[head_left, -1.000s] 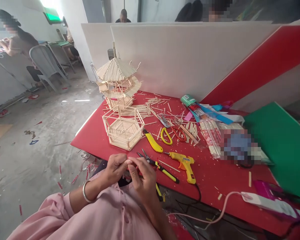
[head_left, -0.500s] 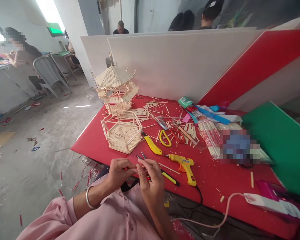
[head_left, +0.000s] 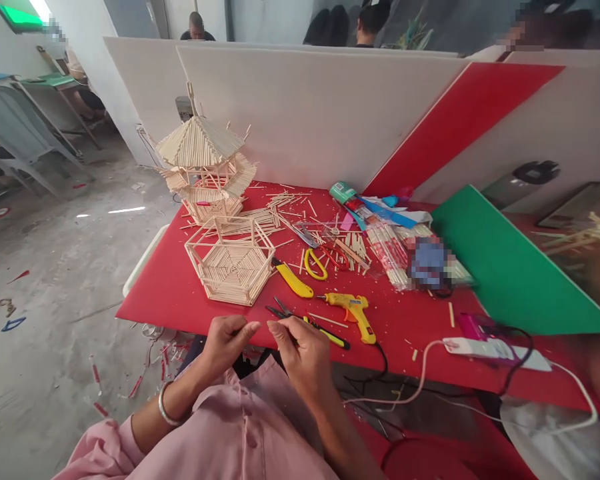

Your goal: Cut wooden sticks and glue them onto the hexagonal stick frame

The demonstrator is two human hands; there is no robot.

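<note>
At the table's near edge my left hand (head_left: 229, 341) is curled closed, its thumb pointing at the other hand; nothing shows in it. My right hand (head_left: 303, 348) is also closed, thumb out, a small gap away, with nothing visible in its fingers. Just behind it lie pliers (head_left: 331, 335) with yellow-and-black handles, partly covered. Beyond the hands sits a hexagonal stick frame (head_left: 230, 268) with a low railing. Behind that stands a tiered stick pavilion (head_left: 200, 143) with a pointed roof. A yellow glue gun (head_left: 351, 308) and yellow utility knife (head_left: 294, 278) lie nearby.
Scissors (head_left: 315, 264) and loose sticks (head_left: 355, 248) lie on the red table (head_left: 155, 293). Bagged sticks (head_left: 387, 253) are to the right, near a green board (head_left: 510, 267). A power strip (head_left: 495, 350) trails cables. White panels (head_left: 300, 113) stand behind; other people sit beyond.
My hands have come apart; before, their fingertips met. My fingers are now curled in. The view has turned right, so the table contents sit further left.
</note>
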